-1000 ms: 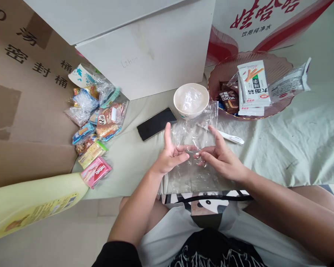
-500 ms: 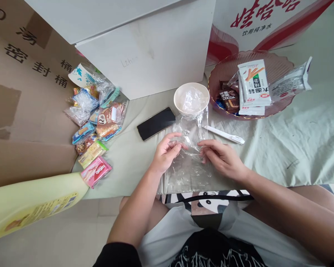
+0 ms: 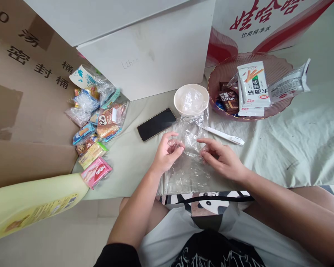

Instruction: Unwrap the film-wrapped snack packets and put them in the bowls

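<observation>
A clear plastic bag (image 3: 187, 174) lies crinkled on the cloth, stretching from the bowl towards the table's front edge. My left hand (image 3: 168, 152) is closed on its left side, thumb against curled fingers. Opposite it, my right hand (image 3: 221, 157) pinches the right side between thumb and curled fingers, its index finger stretched out over the plastic. Just beyond both hands stands a white paper bowl (image 3: 178, 102) with crumpled clear plastic inside. A black phone (image 3: 156, 124) rests left of the bowl, and a slim white plastic stick (image 3: 225, 135) lies to its right.
Several wrapped snacks (image 3: 93, 154) are heaped at the left beside a brown carton (image 3: 39, 118). A pink ribbed glass bowl (image 3: 278, 68) with more snack packets stands at the back right. White boxes (image 3: 167, 48) close off the back. A pale yellow bottle (image 3: 36, 200) juts in at lower left.
My left thumb has shifted slightly right, and the fingers of my right hand have spread a little. Both hands stay at the plastic bag; the other objects have kept their places.
</observation>
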The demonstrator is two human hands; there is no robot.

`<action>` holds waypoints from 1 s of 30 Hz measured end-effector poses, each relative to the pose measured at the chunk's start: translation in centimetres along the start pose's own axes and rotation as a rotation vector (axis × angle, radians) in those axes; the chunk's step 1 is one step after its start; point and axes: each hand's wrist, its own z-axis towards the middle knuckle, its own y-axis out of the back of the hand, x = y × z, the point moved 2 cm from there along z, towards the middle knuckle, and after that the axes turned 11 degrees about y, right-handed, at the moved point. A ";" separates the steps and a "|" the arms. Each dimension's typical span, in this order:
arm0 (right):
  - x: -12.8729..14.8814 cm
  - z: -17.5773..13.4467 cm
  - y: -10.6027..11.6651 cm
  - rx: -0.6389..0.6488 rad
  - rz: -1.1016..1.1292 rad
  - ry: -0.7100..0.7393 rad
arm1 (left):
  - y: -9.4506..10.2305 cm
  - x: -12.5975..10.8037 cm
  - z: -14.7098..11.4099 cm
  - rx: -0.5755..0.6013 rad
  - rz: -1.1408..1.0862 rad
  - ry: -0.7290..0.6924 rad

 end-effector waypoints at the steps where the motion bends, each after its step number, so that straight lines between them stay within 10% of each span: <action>1: 0.0 0.0 0.0 0.005 -0.005 -0.005 | -0.1 -0.1 0.0 -0.001 0.027 0.008; 30: 0.1 0.1 0.2 -0.020 -0.036 0.002 | -0.3 -0.6 0.1 -0.100 -0.001 0.134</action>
